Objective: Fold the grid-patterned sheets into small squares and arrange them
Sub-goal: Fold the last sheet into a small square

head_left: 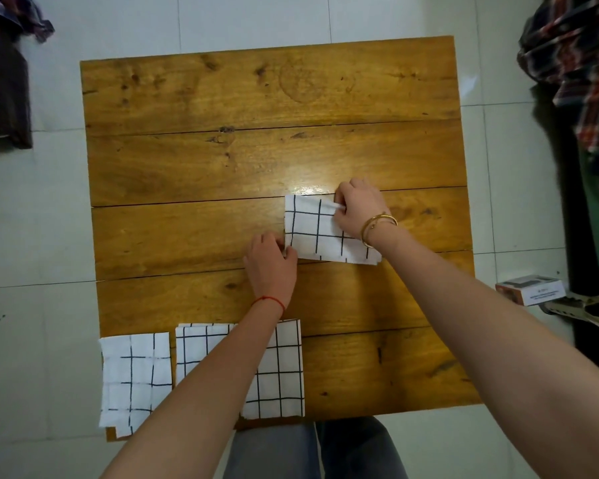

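A white grid-patterned sheet (317,229), folded into a small rectangle, lies right of centre on the wooden table (222,160). My left hand (270,267) pinches its near-left corner. My right hand (358,212), a gold bangle on its wrist, pinches the far-right edge, where a layer is slightly lifted. Two more grid sheets lie at the near edge: a folded one (132,375) at the near-left corner, overhanging the table a little, and a larger folded one (281,371) beside it, partly hidden under my left forearm.
Pale floor tiles surround the table. Plaid clothing (578,63) hangs at the right. A small box (529,288) and a shoe (581,305) sit on the floor to the right. Dark cloth (4,81) lies at the far left. My legs show below the near edge.
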Demonstrator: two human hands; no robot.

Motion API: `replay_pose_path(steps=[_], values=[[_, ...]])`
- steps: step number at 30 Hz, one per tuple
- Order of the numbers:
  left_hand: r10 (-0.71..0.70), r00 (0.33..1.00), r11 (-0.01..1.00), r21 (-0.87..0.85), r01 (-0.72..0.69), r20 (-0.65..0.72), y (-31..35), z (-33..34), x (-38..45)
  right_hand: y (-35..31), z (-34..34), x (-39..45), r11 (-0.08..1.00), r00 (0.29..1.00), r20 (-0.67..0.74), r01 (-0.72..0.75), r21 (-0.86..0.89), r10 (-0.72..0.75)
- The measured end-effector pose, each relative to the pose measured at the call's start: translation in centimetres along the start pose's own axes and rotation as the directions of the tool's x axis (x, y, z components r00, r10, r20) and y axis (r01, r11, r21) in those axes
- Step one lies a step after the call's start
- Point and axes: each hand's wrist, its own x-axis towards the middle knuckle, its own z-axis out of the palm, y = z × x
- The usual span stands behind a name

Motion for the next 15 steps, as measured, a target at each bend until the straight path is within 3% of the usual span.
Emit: replay_pose_path(steps=[2,4,7,9,12,13,15], values=[[-0.047,0.999,0.979,-0.199,0.047,0.004,0.2,-0.6,-0.1,0.4,-0.4,-1.0,0.97,0.998,0.046,-0.062,0.236,0.052],[-0.165,0.985,0.885,-0.434,0.17,0.051,0.8,-1.5,-0.3,0.5,-0.9,-2.4,0.844,0.985,0.1,-0.173,0.508,0.142],[-0.322,0.925,0.574,-0.735,0.361,0.202,1.5,-2.5,-0.6,0.2,-1.6,-4.9,0.579,0.948,0.237,-0.318,0.751,0.213],[-0.332,0.893,0.412,-0.805,0.427,0.304,1.6,-2.7,-1.2,-0.2,-1.4,-6.6,0.397,0.922,0.284,-0.371,0.839,0.262],[-0.256,0.878,0.424,-0.769,0.478,0.404,1.8,-2.7,-3.2,-1.0,-0.6,-9.0,0.091,0.863,0.364,-0.418,0.904,0.349],[-0.236,0.879,0.458,-0.75,0.476,0.414,1.7,-2.7,-4.1,-1.2,-0.3,-9.8,0.048,0.852,0.37,-0.415,0.908,0.37],[-0.236,0.901,0.573,-0.697,0.431,0.363,1.4,-2.6,-5.9,-1.5,0.3,-11.5,0.13,0.849,0.32,-0.406,0.905,0.421]])
